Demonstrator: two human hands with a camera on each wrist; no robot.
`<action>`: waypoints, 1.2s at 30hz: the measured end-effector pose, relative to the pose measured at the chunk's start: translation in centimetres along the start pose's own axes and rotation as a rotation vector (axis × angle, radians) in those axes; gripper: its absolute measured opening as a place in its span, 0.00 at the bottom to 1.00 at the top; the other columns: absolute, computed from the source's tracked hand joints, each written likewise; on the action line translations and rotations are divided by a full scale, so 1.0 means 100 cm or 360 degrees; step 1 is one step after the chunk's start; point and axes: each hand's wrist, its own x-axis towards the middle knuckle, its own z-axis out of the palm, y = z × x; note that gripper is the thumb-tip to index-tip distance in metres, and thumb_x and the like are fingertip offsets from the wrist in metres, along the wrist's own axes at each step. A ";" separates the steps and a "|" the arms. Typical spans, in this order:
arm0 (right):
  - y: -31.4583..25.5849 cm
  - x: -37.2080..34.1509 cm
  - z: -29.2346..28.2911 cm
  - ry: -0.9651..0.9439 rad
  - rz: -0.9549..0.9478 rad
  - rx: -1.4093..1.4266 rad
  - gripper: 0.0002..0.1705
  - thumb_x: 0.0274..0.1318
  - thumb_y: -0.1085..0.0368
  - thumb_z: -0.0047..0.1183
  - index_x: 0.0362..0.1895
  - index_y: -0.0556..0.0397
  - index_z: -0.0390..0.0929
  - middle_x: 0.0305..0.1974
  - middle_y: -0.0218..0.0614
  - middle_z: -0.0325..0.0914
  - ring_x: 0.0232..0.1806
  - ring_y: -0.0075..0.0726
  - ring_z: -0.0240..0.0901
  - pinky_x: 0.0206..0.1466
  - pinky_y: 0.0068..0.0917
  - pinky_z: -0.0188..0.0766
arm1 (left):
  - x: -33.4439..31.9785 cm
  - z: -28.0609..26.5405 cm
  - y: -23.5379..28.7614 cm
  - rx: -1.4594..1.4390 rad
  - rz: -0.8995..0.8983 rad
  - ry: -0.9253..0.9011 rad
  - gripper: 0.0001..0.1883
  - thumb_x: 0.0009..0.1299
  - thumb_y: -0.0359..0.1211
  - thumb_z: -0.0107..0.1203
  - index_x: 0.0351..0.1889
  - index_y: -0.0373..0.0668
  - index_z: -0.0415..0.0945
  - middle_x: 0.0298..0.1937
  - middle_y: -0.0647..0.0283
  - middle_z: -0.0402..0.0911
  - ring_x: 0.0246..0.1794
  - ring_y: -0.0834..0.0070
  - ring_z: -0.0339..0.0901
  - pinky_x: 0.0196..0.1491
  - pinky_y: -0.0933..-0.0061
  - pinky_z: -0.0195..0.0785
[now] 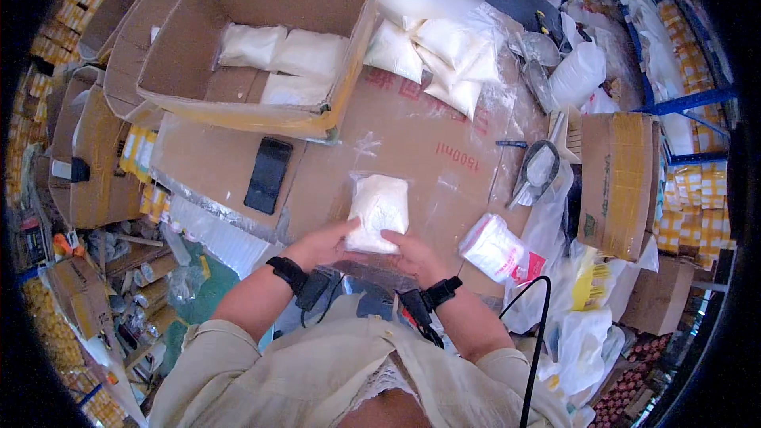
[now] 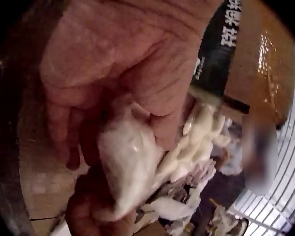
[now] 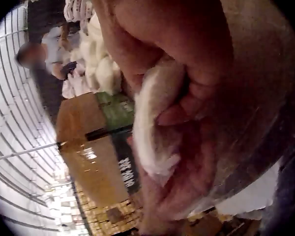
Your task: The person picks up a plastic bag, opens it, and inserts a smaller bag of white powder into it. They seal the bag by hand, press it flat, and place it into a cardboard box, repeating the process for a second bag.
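A small clear plastic bag of white powder [image 1: 379, 204] is held between two hands at the near side of a cardboard-covered table [image 1: 317, 166]. The left hand [image 1: 321, 246] grips its left lower edge, and the right hand [image 1: 415, 257] grips the right lower corner with the thumb on its face. In the left wrist view the bag [image 2: 130, 152] bulges between the fingers of both hands. Seen from the right wrist, the bag [image 3: 155, 123] is edge-on, with curled fingers round it.
An open cardboard box [image 1: 254, 107] at the back left contains several similar bags. More filled bags [image 1: 456, 51] lie heaped at the back. Left of the hands is a black phone [image 1: 268, 176]; to the right are a metal scoop [image 1: 537, 170] and a pack of plastic bags [image 1: 495, 247].
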 end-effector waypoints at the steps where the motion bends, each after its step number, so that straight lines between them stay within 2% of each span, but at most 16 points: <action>1: -0.008 -0.013 0.015 0.0019 0.0017 -0.0022 0.26 0.51 0.70 0.52 0.56 0.54 0.63 0.49 0.37 0.71 0.49 0.38 0.69 0.51 0.35 0.69 | 0.001 -0.004 -0.002 -0.0132 0.0059 -0.0186 0.27 0.70 0.47 0.39 0.62 0.42 0.54 0.59 0.57 0.64 0.58 0.65 0.64 0.58 0.62 0.60; 4: -0.016 -0.054 0.027 -0.0194 -0.0015 -0.0604 0.27 0.51 0.69 0.50 0.57 0.57 0.60 0.51 0.37 0.68 0.50 0.35 0.66 0.55 0.32 0.63 | -0.019 0.017 0.005 -0.0297 0.0065 -0.0218 0.25 0.70 0.42 0.42 0.62 0.43 0.55 0.58 0.57 0.65 0.58 0.63 0.64 0.58 0.61 0.60; 5: -0.012 -0.060 0.015 -0.0372 -0.0191 -0.0962 0.30 0.49 0.67 0.52 0.58 0.56 0.60 0.51 0.35 0.68 0.51 0.32 0.64 0.56 0.31 0.60 | -0.021 0.019 -0.001 -0.0160 0.0264 -0.0209 0.25 0.67 0.34 0.46 0.62 0.42 0.55 0.58 0.57 0.65 0.57 0.65 0.65 0.59 0.62 0.59; 8: -0.041 -0.098 0.050 -0.0361 -0.0293 -0.0948 0.32 0.48 0.65 0.54 0.58 0.56 0.60 0.51 0.34 0.68 0.53 0.31 0.63 0.57 0.31 0.58 | -0.045 0.055 0.015 0.0173 0.0588 -0.0435 0.26 0.64 0.26 0.49 0.61 0.42 0.56 0.57 0.60 0.67 0.56 0.68 0.66 0.58 0.64 0.60; 9: -0.047 -0.102 0.064 -0.0276 -0.0336 -0.0647 0.32 0.46 0.67 0.55 0.58 0.56 0.60 0.51 0.33 0.68 0.53 0.30 0.62 0.57 0.30 0.59 | -0.050 0.062 0.023 0.0268 0.0636 -0.0406 0.27 0.63 0.26 0.51 0.60 0.41 0.57 0.55 0.61 0.68 0.55 0.72 0.66 0.57 0.67 0.60; 12: -0.060 -0.100 0.096 0.0075 -0.0600 -0.0888 0.33 0.45 0.69 0.55 0.58 0.56 0.59 0.51 0.33 0.68 0.53 0.31 0.63 0.56 0.30 0.60 | -0.085 0.084 0.061 0.0692 0.0851 -0.0313 0.25 0.63 0.29 0.53 0.59 0.40 0.59 0.52 0.62 0.70 0.53 0.74 0.67 0.56 0.71 0.60; 13: -0.066 -0.101 0.118 0.0209 -0.0714 -0.0864 0.32 0.44 0.71 0.56 0.56 0.57 0.60 0.51 0.33 0.69 0.52 0.31 0.64 0.55 0.29 0.62 | -0.103 0.089 0.078 0.0823 0.0819 -0.0362 0.34 0.62 0.34 0.56 0.63 0.40 0.51 0.58 0.60 0.63 0.59 0.73 0.60 0.60 0.72 0.54; 16: -0.100 -0.083 0.175 0.0121 -0.0900 -0.0923 0.33 0.42 0.72 0.57 0.56 0.56 0.61 0.50 0.34 0.69 0.51 0.31 0.65 0.54 0.30 0.63 | -0.139 0.085 0.110 0.0862 0.1404 -0.0605 0.46 0.59 0.41 0.59 0.67 0.41 0.39 0.66 0.60 0.51 0.65 0.72 0.50 0.64 0.70 0.44; 17: -0.108 -0.069 0.195 0.0029 -0.0975 -0.0765 0.32 0.42 0.72 0.57 0.55 0.56 0.61 0.50 0.34 0.69 0.51 0.31 0.65 0.54 0.30 0.63 | -0.153 0.084 0.123 0.0808 0.1501 -0.0630 0.55 0.56 0.47 0.61 0.67 0.41 0.29 0.69 0.60 0.40 0.68 0.70 0.42 0.66 0.68 0.38; 20: -0.152 -0.027 0.271 -0.0108 -0.1299 -0.0766 0.32 0.40 0.73 0.59 0.54 0.55 0.64 0.47 0.35 0.72 0.48 0.31 0.68 0.52 0.30 0.65 | -0.184 0.038 0.153 0.0873 0.1556 -0.0660 0.52 0.57 0.49 0.59 0.67 0.40 0.31 0.69 0.58 0.42 0.68 0.68 0.44 0.66 0.65 0.40; 22: -0.187 0.005 0.319 -0.0099 -0.1342 -0.0990 0.30 0.40 0.71 0.60 0.52 0.56 0.66 0.44 0.34 0.73 0.45 0.29 0.70 0.49 0.28 0.67 | -0.208 -0.015 0.156 0.0787 0.1395 -0.0560 0.45 0.59 0.47 0.57 0.66 0.40 0.41 0.65 0.56 0.52 0.65 0.65 0.52 0.65 0.63 0.44; 24: -0.214 0.048 0.359 -0.0220 -0.1339 -0.1304 0.26 0.40 0.69 0.60 0.49 0.57 0.69 0.41 0.34 0.75 0.40 0.26 0.71 0.45 0.26 0.68 | -0.232 -0.064 0.152 0.0734 0.1217 -0.0362 0.41 0.60 0.46 0.56 0.65 0.39 0.46 0.62 0.56 0.59 0.62 0.65 0.57 0.64 0.63 0.47; 30: -0.220 0.196 0.381 -0.0532 -0.0310 -0.1911 0.21 0.42 0.72 0.57 0.45 0.62 0.71 0.39 0.34 0.75 0.38 0.28 0.71 0.44 0.26 0.68 | -0.280 -0.143 0.137 0.0431 0.1371 -0.0013 0.35 0.61 0.45 0.55 0.61 0.38 0.54 0.57 0.55 0.65 0.58 0.62 0.63 0.61 0.61 0.53; 32: -0.204 0.251 0.370 -0.0632 -0.0173 -0.2285 0.22 0.42 0.69 0.57 0.46 0.60 0.71 0.40 0.36 0.75 0.43 0.30 0.69 0.47 0.27 0.66 | -0.281 -0.160 0.132 0.0325 0.1412 0.0024 0.29 0.63 0.37 0.52 0.60 0.38 0.56 0.55 0.55 0.66 0.57 0.62 0.64 0.61 0.61 0.54; 33: -0.198 0.243 0.386 -0.0685 -0.0291 -0.2851 0.27 0.43 0.64 0.56 0.51 0.57 0.68 0.44 0.41 0.73 0.49 0.34 0.67 0.51 0.29 0.63 | -0.281 -0.165 0.131 0.0281 0.1392 0.0046 0.28 0.63 0.35 0.51 0.60 0.38 0.56 0.55 0.55 0.66 0.57 0.62 0.64 0.61 0.62 0.53; 36: -0.178 0.257 0.390 -0.0438 -0.0350 -0.3328 0.33 0.44 0.61 0.55 0.57 0.54 0.63 0.53 0.44 0.68 0.54 0.40 0.64 0.55 0.30 0.61 | -0.276 -0.175 0.133 0.0342 0.1330 0.0139 0.26 0.62 0.28 0.47 0.59 0.38 0.57 0.55 0.55 0.67 0.57 0.63 0.64 0.61 0.63 0.53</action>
